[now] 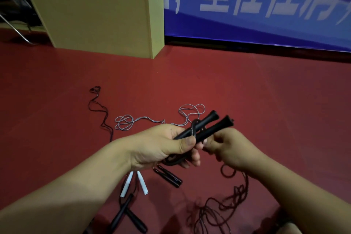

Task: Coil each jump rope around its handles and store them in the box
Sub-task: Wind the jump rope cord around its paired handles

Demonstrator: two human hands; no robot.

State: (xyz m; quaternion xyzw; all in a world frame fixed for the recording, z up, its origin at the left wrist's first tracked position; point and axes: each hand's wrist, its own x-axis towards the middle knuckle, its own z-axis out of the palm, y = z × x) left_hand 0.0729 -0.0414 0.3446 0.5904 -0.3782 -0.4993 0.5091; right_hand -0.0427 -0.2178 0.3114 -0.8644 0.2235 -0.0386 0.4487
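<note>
Coiling step, just begun: loose rope (233,199) trails on floor (247,91) nearest; right hand (230,150) pinches it, left hand (163,146) clenches both black handles (206,126) with one wrap on. Next likely more turns. Box (95,13) stands far back.

A red floor (247,85) meets a blue banner (266,30) with white characters, beside a tan board (91,13).
</note>
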